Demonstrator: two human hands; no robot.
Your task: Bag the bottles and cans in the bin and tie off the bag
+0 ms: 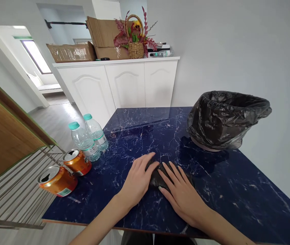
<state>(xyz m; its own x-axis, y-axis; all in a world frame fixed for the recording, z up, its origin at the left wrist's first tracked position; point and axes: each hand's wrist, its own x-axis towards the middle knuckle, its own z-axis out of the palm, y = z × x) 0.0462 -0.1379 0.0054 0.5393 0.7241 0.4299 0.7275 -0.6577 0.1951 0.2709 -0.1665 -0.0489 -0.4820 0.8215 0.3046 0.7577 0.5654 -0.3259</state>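
Note:
A folded black plastic bag (156, 178) lies on the dark blue marble-patterned table (134, 136), close to its front edge. My left hand (140, 173) cups the bag's left end, with the thumb on the near side and the fingers on the far side. On top of the same bag rests my right hand (179, 190), flat, its fingers stretched out and spread. Both palms cover parts of the bag, so its full outline is hidden.
A bin lined with a black bag (218, 119) stands at the table's right. Two orange cans (58, 180) and two clear bottles with teal caps (85, 141) line the left edge, beside a wire rack (24, 197). Behind is a white cabinet (124, 85) bearing boxes and a flower basket (136, 50).

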